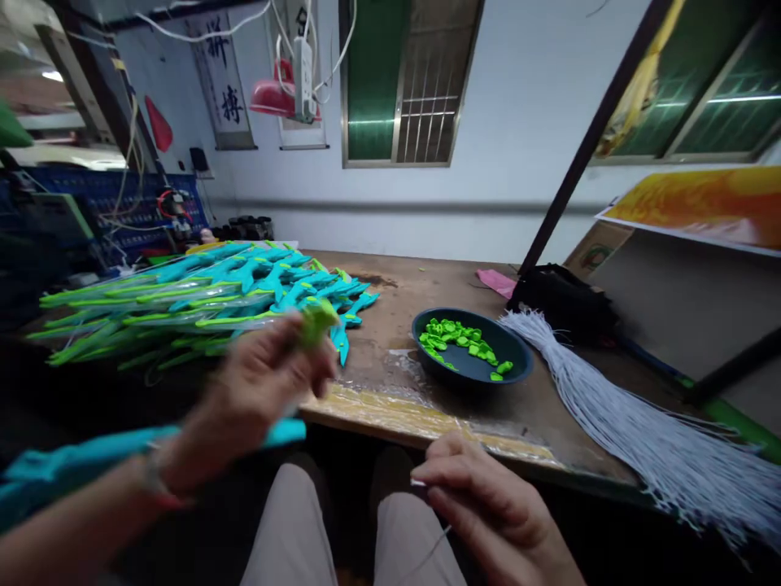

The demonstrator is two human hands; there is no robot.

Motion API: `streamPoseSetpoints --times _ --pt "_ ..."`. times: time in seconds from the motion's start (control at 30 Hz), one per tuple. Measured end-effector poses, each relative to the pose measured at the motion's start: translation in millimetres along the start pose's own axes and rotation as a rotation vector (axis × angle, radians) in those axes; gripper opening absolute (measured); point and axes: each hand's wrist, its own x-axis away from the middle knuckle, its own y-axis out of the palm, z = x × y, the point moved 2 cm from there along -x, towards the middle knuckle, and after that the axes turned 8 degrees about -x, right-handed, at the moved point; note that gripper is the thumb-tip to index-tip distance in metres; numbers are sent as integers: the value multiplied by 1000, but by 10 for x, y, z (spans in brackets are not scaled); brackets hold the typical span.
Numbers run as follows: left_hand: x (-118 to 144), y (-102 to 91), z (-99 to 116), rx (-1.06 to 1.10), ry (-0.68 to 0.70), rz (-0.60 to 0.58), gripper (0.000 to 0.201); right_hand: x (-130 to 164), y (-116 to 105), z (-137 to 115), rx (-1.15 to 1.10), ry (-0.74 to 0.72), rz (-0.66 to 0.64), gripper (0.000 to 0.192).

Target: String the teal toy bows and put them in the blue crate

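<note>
My left hand point(256, 391) is raised over the table's front edge, blurred by motion, with its fingers closed on a small green plastic piece point(317, 321). A turquoise toy sword point(91, 460) lies under that forearm, across my lap. My right hand point(488, 505) rests low by my knees, pinching a thin pale string point(434, 547). A dark round bowl point(516, 358) holding several green plastic pieces point(460, 338) sits on the wooden table point(421, 293), to the right of my left hand.
A big pile of turquoise and green toy swords point(201, 297) covers the table's left side. A bundle of pale strings point(640, 431) fans off the right edge beside a black heap point(565, 301). A slanted dark pole point(586, 146) rises behind. Clear tape point(415, 415) lines the front edge.
</note>
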Motion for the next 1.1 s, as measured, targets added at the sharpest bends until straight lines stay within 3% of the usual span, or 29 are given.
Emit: streamPoseSetpoints --times 0.07,0.1,0.23,0.4,0.57,0.8,1.1 --pt "49 361 -246 -200 19 -277 23 15 -34 -34 65 -109 52 18" --pt "100 515 -411 -253 16 -352 28 29 -57 -48 93 -148 85 20" --pt "286 942 -918 -186 -49 -320 37 74 -135 -82 155 -234 233 14" --pt "325 1260 -972 -97 -120 -255 46 87 -140 -12 338 -251 371 14" --pt "314 1437 -974 -49 -69 -325 32 97 -104 101 437 -341 389 19" --pt "348 1487 -1059 -12 45 -334 23 71 -64 135 547 -427 435 20" --pt "302 1555 -998 -81 96 -339 20 172 -118 246 715 -339 385 20"
